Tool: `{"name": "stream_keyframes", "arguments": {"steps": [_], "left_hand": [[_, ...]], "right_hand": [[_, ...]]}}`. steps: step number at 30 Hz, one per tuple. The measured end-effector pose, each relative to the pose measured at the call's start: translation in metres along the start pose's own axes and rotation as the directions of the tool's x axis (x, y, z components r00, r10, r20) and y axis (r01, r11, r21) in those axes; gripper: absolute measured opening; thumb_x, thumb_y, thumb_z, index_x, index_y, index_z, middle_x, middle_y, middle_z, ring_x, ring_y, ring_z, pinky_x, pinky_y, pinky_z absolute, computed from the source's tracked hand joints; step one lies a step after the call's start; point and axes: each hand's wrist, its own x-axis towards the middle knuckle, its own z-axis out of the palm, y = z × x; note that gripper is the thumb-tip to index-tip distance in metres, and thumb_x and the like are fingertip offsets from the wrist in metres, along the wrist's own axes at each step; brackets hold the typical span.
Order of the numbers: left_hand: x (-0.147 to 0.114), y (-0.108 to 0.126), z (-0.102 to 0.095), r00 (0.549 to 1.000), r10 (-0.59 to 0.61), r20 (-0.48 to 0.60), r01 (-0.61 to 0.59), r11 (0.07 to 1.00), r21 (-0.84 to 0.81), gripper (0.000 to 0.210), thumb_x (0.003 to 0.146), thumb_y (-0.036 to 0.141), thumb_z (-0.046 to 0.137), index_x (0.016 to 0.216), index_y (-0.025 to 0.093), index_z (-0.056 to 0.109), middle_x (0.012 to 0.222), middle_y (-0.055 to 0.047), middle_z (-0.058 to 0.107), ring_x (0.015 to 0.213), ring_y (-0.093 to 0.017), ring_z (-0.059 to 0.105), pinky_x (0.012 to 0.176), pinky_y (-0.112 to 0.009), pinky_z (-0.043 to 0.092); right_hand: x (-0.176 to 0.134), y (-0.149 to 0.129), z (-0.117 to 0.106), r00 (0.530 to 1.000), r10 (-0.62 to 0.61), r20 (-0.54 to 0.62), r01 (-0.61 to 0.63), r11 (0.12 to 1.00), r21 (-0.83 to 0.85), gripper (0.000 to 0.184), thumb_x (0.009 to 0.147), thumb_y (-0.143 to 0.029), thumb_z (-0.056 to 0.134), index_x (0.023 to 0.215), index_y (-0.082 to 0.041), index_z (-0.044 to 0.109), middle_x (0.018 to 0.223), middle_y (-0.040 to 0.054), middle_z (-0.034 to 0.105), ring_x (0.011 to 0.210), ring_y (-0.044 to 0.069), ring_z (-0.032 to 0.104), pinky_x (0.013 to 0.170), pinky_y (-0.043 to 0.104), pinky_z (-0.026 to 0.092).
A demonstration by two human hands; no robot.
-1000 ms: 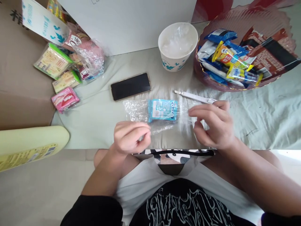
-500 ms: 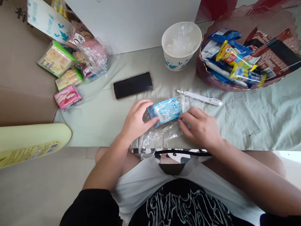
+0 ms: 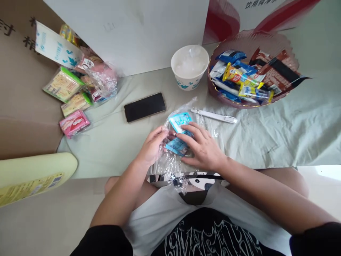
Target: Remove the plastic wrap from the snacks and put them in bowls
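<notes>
Your left hand (image 3: 152, 146) pinches crinkled clear plastic film (image 3: 169, 164) while your right hand (image 3: 205, 147) rests loosely spread fingers on the glossy light-blue printed packaging (image 3: 179, 122), right of and nearer you than the smooth black rectangular phone (image 3: 145, 107).

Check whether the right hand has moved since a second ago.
Yes. Judged against the phone, which lies on the cloth, the right hand has moved left, closer to it, and is now at the blue packaging.
</notes>
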Motion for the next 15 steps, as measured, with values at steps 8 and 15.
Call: {"name": "stream_keyframes", "arguments": {"steps": [8,15], "left_hand": [[-0.001,-0.001,-0.001,0.996,0.090,0.006,-0.090,0.996,0.017,0.036,0.075,0.050,0.081,0.073,0.019,0.063,0.069,0.001,0.057,0.064,-0.012,0.054,0.056,-0.024,0.045],[0.000,-0.001,0.007,0.995,0.002,-0.103,-0.021,0.984,-0.179,0.025,0.071,0.032,0.078,0.090,0.016,0.074,0.097,-0.008,0.077,0.081,-0.019,0.070,0.053,-0.022,0.049]], "right_hand": [[0.003,0.003,0.001,0.999,0.003,-0.034,-0.001,0.998,0.064,0.065,0.083,-0.025,0.063,0.146,-0.018,0.046,0.133,0.0174,0.056,0.132,0.037,0.047,0.103,0.053,0.048],[0.001,0.016,-0.009,0.997,0.033,-0.068,-0.010,0.947,0.321,0.067,0.079,-0.025,0.053,0.145,-0.020,0.042,0.141,0.0178,0.043,0.129,0.036,0.049,0.104,0.056,0.049]]}}
